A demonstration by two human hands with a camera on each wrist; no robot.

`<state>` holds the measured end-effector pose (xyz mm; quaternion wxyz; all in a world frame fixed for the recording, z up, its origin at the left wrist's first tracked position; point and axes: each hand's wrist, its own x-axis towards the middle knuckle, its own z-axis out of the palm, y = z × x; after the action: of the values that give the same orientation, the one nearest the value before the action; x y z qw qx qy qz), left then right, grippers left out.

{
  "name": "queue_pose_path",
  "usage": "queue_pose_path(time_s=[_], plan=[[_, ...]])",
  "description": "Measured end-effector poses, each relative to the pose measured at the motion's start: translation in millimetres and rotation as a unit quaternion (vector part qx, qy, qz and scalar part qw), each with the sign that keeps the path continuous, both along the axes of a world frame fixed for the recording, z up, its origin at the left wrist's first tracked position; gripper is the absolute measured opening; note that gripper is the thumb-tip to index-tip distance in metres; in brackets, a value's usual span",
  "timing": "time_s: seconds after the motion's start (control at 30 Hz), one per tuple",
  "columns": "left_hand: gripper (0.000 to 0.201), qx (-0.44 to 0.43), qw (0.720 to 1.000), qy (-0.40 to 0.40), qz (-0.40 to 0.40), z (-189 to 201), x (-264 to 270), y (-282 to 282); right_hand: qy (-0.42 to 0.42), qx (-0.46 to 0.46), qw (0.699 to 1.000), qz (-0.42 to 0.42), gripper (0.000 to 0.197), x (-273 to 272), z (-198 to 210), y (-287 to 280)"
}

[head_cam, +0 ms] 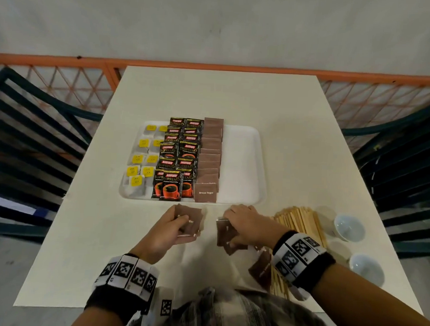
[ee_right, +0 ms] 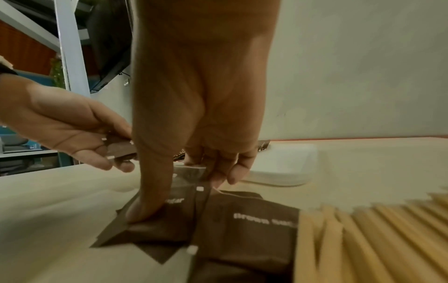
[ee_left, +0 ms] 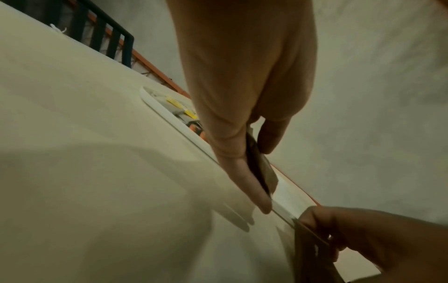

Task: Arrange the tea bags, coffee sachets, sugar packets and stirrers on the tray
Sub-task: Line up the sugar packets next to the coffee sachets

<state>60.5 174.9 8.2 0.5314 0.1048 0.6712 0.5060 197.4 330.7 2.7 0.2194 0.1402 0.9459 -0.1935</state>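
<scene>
Tray [head_cam: 243,164] holds tea bags [head_cam: 140,164], coffee sachets [head_cam: 177,161], most sugar packets [head_cam: 210,157]. Left hand [head_cam: 171,228] pinches sugar stack, right hand [head_cam: 245,223] grasps loose packets near tray; stirrers [head_cam: 302,223] unplaced beside tray.

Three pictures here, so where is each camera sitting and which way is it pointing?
Head: worn on the head, looking down at the table and tray; both forearms show.
Left wrist: on the left wrist, looking along the left hand pinching sugar packets.
Right wrist: on the right wrist, looking along the right hand picking at a sugar packet pile beside the stirrers.
Shared: both wrist views show the other hand too.
</scene>
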Motion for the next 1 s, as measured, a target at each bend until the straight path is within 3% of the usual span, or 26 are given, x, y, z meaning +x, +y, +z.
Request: queue_pose_path(time_s=[0.17,0.3,0.47,0.57,0.67,0.77,0.87,0.93,1.0], plan=[[0.023,0.011,0.999,0.000,0.044,-4,0,-1,0.045,-0.132,0.988,-0.071,0.034,-17,7,-8],[0.030,0.059,0.998,-0.007,0.019,2,1,-1,0.158,-0.240,0.947,-0.143,0.034,-34,19,-17],[0.027,0.090,0.995,0.028,-0.031,10,1,5,0.208,-0.135,0.968,-0.032,0.050,-39,23,-27],[0.031,0.095,0.994,0.014,-0.047,11,0,6,0.177,-0.061,0.982,0.023,0.053,-29,30,-21],[0.036,0.108,0.992,0.002,-0.072,10,2,7,0.154,-0.139,0.978,-0.011,0.052,-19,44,-11],[0.028,0.098,0.994,0.037,-0.037,10,1,8,0.170,-0.183,0.965,-0.087,0.055,-3,52,8],[0.023,0.093,0.993,0.069,0.007,7,-7,-4,0.054,-0.047,0.997,-0.037,0.085,26,45,23],[0.021,0.090,0.993,0.069,0.044,3,-14,-19,-0.047,0.022,0.998,0.017,0.108,44,32,23],[0.022,0.074,0.991,0.068,0.083,-4,-20,-37,-0.085,0.062,0.993,0.053,0.116,54,19,17]])
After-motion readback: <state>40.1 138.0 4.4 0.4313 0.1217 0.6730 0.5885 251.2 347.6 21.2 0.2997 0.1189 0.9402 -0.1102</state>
